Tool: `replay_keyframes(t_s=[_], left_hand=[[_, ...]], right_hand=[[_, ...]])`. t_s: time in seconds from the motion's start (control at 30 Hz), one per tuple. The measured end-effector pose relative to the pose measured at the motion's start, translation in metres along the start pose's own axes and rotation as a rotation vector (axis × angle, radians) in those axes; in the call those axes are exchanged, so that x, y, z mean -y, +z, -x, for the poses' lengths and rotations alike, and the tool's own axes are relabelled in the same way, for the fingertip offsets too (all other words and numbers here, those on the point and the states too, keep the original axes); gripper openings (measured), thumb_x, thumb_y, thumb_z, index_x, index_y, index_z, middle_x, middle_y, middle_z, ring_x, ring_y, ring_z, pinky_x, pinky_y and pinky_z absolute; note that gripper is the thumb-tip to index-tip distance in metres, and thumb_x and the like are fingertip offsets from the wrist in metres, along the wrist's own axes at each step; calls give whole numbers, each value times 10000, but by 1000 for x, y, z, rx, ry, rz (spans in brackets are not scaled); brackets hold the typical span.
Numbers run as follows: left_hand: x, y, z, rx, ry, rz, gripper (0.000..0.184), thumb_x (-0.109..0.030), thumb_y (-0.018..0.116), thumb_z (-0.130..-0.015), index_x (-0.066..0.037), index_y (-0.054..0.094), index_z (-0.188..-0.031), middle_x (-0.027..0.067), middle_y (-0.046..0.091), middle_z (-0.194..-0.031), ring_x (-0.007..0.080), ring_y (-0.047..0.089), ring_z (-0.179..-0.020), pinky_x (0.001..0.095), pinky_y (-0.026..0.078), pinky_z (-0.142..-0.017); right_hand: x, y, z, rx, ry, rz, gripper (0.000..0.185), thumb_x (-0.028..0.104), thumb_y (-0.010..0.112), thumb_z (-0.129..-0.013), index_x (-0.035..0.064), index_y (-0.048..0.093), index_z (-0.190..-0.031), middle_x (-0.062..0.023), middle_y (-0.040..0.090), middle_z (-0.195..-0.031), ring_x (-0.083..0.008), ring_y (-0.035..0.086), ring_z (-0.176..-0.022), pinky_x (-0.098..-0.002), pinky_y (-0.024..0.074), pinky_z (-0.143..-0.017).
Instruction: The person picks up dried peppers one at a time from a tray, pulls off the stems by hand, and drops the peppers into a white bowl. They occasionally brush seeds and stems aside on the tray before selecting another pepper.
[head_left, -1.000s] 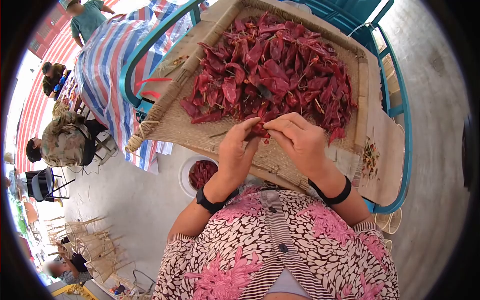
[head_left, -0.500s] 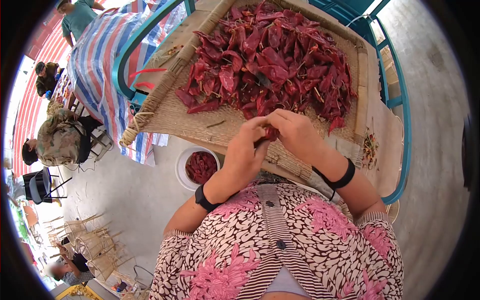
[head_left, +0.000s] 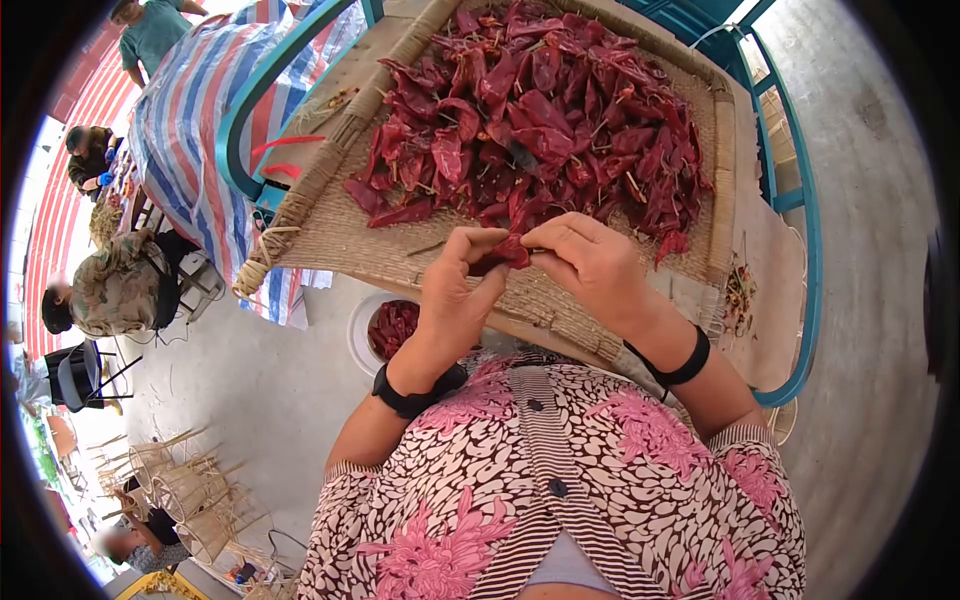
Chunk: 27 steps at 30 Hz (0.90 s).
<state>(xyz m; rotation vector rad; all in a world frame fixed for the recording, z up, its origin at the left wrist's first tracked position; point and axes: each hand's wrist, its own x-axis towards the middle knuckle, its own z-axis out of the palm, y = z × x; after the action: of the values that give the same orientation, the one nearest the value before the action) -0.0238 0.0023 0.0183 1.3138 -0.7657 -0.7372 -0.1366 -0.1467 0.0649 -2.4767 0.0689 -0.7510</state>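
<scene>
A dried red chili pepper (head_left: 512, 250) is held between my two hands, over the near edge of a woven tray (head_left: 370, 250). My left hand (head_left: 455, 295) grips its body between thumb and fingers. At the stem end, my right hand (head_left: 600, 268) is closed in a pinch; a dark bit of stem shows at its fingertips. Just beyond the hands, a large heap of dried red chili peppers (head_left: 540, 110) covers much of the tray. Below and left of the tray, a white bucket (head_left: 361, 345) on the floor holds more red peppers, partly behind my left forearm.
A teal metal frame (head_left: 808, 270) surrounds the tray. Stem scraps (head_left: 740, 295) lie on the board at right. Striped sheeting (head_left: 190, 130) hangs at left, near several people. A black chair (head_left: 78, 375) and bamboo frames (head_left: 190, 500) stand on the floor.
My hands have moved slightly apart, and the left has shifted left and down. More of the pepper now shows between them.
</scene>
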Motion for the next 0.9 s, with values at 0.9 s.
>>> replay_keyframes(t_s=[0.9], left_hand=[[4,-9,-13,168,-287,592,372,15,631,-844,-49,454,-1164,15,637,-958,71,580,-874,221,439,-806]], right_hand=[[-12,-5,0,352,946,-1157,186,62,630,-844,-30,584,-999,-37,611,-839,-112,645,-682,-257,568,-599]])
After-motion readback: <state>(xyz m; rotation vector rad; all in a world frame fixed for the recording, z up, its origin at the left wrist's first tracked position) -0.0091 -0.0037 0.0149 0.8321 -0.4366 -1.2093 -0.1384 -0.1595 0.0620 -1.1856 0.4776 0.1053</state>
